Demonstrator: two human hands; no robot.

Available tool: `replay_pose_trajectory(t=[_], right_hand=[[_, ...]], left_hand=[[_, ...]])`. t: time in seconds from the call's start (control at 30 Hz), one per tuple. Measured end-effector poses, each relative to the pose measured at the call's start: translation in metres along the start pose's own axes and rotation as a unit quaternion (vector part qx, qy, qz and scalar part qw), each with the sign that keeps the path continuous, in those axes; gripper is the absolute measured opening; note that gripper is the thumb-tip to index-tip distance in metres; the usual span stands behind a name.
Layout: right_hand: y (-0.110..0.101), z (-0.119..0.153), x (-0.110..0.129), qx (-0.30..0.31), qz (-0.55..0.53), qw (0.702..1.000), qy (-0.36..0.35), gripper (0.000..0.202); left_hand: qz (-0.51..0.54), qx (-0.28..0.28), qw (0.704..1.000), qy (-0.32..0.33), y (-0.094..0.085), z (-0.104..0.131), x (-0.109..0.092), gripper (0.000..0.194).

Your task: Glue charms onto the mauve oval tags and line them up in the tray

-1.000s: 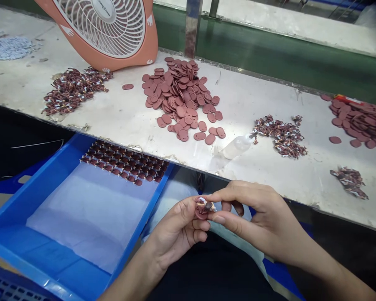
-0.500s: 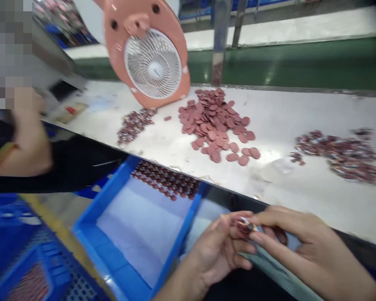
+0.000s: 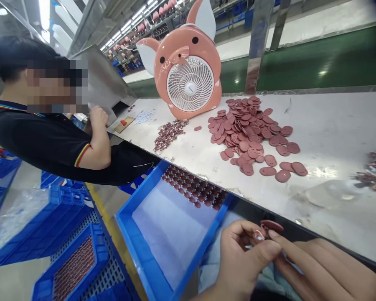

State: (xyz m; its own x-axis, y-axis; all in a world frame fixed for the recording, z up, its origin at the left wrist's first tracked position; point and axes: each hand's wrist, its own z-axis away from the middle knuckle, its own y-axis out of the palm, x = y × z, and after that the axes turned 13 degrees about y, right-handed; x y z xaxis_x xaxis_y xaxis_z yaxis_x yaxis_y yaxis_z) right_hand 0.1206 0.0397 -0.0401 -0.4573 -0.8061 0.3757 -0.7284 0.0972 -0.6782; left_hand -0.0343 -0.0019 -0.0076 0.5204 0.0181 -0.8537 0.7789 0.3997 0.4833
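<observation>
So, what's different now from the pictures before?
The view has swung left and up, so the co-worker shows much more. The left hand and right hand still hold the little brown piece, but it has been turned: its oval disc now looks nearly edge-on. The pig fan, disc pile and blue tray stayed put.
</observation>
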Motion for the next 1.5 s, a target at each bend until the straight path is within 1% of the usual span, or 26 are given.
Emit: replay_pose_trajectory(t=[0.03,0.1,0.17,0.23,0.3,0.33,0.4,0.47,0.53,0.6,0.63,0.7,0.77,0.83,0.9,1.0,1.1,1.23,1.37,1.5], right_hand=[[-0.001,-0.009,0.006,-0.02,0.004,1.0,0.01,0.02],[-0.001,-0.026,0.016,-0.026,0.003,0.999,0.028,0.017],[0.002,-0.037,0.023,-0.028,-0.003,0.998,0.049,0.015],[0.005,-0.041,0.027,-0.024,-0.002,0.998,0.065,0.018],[0.006,-0.039,0.03,-0.019,-0.002,0.998,0.063,0.027],[0.005,-0.037,0.03,-0.015,-0.007,0.998,0.056,0.03],[0.001,-0.031,0.03,-0.006,-0.025,0.999,0.045,0.03],[-0.001,-0.024,0.028,0.004,-0.042,0.998,0.045,0.026],[-0.002,-0.017,0.025,0.01,-0.048,0.997,0.054,0.024],[-0.002,-0.011,0.023,0.022,-0.045,0.997,0.059,0.024],[-0.002,-0.009,0.022,0.03,-0.042,0.997,0.06,0.024],[-0.002,-0.007,0.022,0.043,-0.037,0.997,0.06,0.024],[-0.003,-0.007,0.023,0.05,-0.034,0.996,0.061,0.024],[-0.003,-0.007,0.024,0.053,-0.033,0.996,0.068,0.025],[-0.002,-0.008,0.024,0.058,-0.033,0.995,0.072,0.025],[-0.001,-0.008,0.024,0.056,-0.036,0.995,0.074,0.024],[0.0,-0.008,0.024,0.054,-0.042,0.995,0.078,0.025],[-0.002,-0.003,0.022,0.058,-0.048,0.993,0.087,0.027],[-0.002,-0.001,0.021,0.055,-0.045,0.992,0.102,0.028],[-0.001,-0.002,0.021,0.058,-0.038,0.993,0.096,0.027]], left_hand=[[-0.01,-0.006,1.0,-0.001,0.0,0.0,-0.003,0.041],[-0.033,-0.021,0.999,-0.006,-0.002,0.002,-0.007,0.041],[-0.056,-0.036,0.998,-0.013,-0.005,0.003,-0.008,0.042],[-0.081,-0.047,0.996,-0.017,-0.011,0.003,-0.006,0.042],[-0.15,-0.06,0.987,-0.008,-0.024,0.0,-0.003,0.042],[-0.198,-0.07,0.978,0.001,-0.034,-0.003,-0.002,0.041],[-0.3,-0.098,0.949,0.026,-0.061,-0.012,0.0,0.04],[-0.355,-0.126,0.926,0.042,-0.097,-0.027,0.002,0.041],[-0.415,-0.142,0.898,0.048,-0.133,-0.042,0.005,0.041],[-0.479,-0.132,0.867,0.038,-0.163,-0.056,0.009,0.035],[-0.511,-0.119,0.851,0.026,-0.174,-0.061,0.012,0.031],[-0.569,-0.086,0.818,-0.002,-0.187,-0.069,0.018,0.026],[-0.616,-0.055,0.785,-0.024,-0.192,-0.075,0.024,0.024],[-0.651,-0.031,0.758,-0.038,-0.191,-0.08,0.029,0.025],[-0.675,-0.011,0.736,-0.048,-0.19,-0.085,0.033,0.027],[-0.699,0.008,0.713,-0.06,-0.189,-0.089,0.038,0.029],[-0.713,0.019,0.697,-0.069,-0.189,-0.092,0.04,0.03],[-0.725,0.028,0.685,-0.073,-0.189,-0.092,0.041,0.03],[-0.732,0.024,0.677,-0.068,-0.188,-0.092,0.042,0.03],[-0.735,0.009,0.676,-0.059,-0.186,-0.094,0.043,0.03]])
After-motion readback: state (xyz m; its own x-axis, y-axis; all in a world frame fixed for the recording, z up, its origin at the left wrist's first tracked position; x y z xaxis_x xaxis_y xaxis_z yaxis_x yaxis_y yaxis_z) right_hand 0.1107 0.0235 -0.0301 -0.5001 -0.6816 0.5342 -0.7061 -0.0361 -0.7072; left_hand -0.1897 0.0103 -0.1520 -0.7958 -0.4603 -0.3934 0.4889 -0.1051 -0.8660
